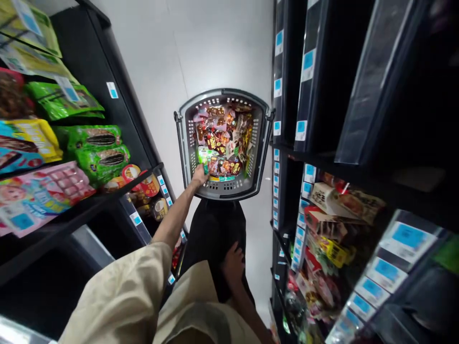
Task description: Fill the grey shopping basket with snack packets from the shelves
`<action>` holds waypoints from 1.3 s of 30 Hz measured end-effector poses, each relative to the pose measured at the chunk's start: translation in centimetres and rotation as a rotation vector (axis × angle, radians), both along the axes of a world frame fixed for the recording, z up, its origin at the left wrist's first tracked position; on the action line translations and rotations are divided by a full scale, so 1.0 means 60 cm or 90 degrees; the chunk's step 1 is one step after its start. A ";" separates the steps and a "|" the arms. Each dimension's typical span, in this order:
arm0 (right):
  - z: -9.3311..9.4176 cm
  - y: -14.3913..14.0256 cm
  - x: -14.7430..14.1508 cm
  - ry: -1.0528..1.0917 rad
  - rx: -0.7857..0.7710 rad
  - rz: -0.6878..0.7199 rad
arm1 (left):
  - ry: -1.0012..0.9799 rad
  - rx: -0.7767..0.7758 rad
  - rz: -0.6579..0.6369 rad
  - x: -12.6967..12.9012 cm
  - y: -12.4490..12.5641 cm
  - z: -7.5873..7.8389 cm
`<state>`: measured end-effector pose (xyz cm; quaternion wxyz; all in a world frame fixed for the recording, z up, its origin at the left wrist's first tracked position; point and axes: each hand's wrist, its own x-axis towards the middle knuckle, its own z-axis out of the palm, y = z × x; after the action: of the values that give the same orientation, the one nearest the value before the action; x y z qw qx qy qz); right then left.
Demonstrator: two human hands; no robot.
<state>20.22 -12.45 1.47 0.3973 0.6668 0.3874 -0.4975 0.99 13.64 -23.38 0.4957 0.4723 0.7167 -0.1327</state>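
A grey plastic shopping basket (258, 188) stands on the floor ahead of my legs, its handles folded down to the rim. Inside lie many snack packets (218, 143) with dark, pink and brown wrappers. My left hand (200, 176) reaches over the basket's near left corner, its fingers closed on a green and white snack packet (205, 155). The fingertips are small and partly hidden there. My right hand (234, 263) hangs by my dark-trousered thigh, its fingers loosely apart and holding nothing.
Black shelving stands close on both sides of a narrow aisle with a pale floor (222, 43). Green snack bags (102, 148) and a pink pack (46, 191) fill the left shelves. On the right, bins hold packaged food (340, 200), with blue-and-white price tags (409, 236) along their edges.
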 end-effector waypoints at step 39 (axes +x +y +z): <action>-0.017 -0.004 0.028 -0.010 -0.025 -0.002 | 0.070 0.052 0.349 0.119 -0.018 -0.074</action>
<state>21.91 -12.68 0.47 0.4127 0.6631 0.3733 -0.5006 8.15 12.56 -27.81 0.4539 0.2723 0.8484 0.0101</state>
